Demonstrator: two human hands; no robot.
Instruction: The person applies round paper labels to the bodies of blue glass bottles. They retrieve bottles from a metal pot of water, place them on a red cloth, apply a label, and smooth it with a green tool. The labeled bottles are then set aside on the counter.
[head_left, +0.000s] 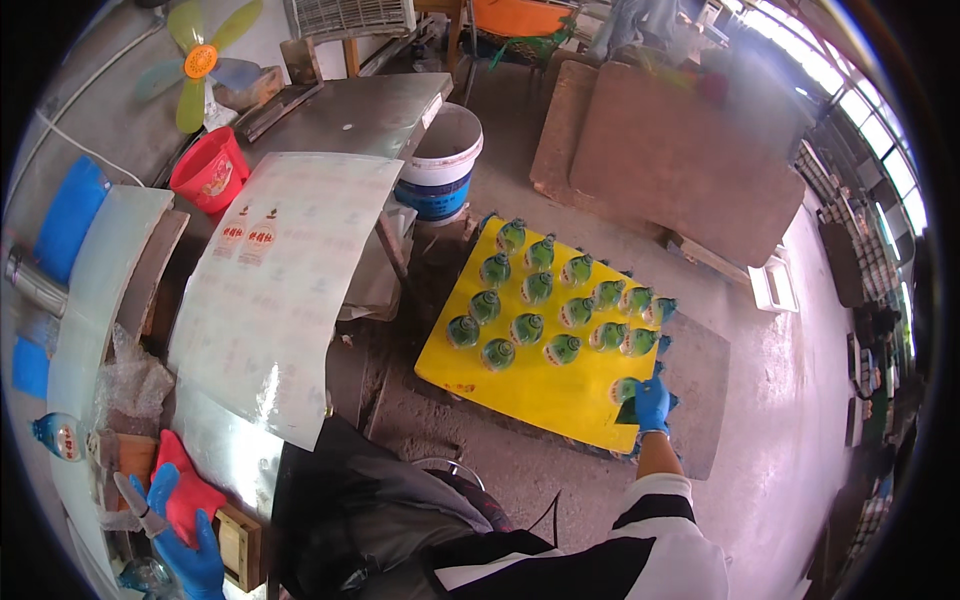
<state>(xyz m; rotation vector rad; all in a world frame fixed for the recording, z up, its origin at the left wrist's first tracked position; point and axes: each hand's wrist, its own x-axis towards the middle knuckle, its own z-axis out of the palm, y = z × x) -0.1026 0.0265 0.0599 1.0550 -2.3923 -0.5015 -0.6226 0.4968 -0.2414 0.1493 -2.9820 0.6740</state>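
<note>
The right hand (652,402), in a blue glove, closes its fingers on a small green bottle (624,390) standing at the near right edge of the flat yellow board (520,390) on the floor, beside rows of matching bottles. The blue-gloved left hand (185,545), fingers spread apart, rests near left against a red cloth (185,490).

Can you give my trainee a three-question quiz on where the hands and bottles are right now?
1. True or false: the right hand is at a bottle on the yellow board.
2. What colour are the gloves on both hands?
3. The left hand is nearest to: A) the white bucket, B) the red pad, C) the fan.

Key: 1 true; 2 blue; 3 B.
</note>
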